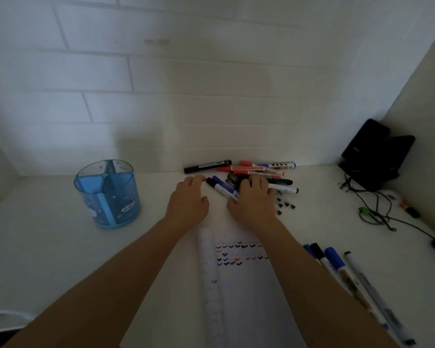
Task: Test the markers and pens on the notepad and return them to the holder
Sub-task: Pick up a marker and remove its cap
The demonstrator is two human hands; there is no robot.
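The notepad (249, 285) lies lower centre, and just above it in the frame the pile of markers (249, 169) lies mostly crosswise under the right grip (254, 199), whose hold I cannot tell, while the left grip (187, 199) rests relaxed and empty, nearer the holder (108, 197) at left.

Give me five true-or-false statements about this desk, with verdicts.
1. The blue translucent plastic holder stands upright, left of the left hand. True.
2. The holder is packed with markers. False: none show in it; the loose pile of markers lies outside it.
3. The white notepad carries rows of small tick marks. True.
4. The left hand holds a marker aloft. False: it sits low beside the pile, lifting nothing.
5. The right hand lies over the pile. True.
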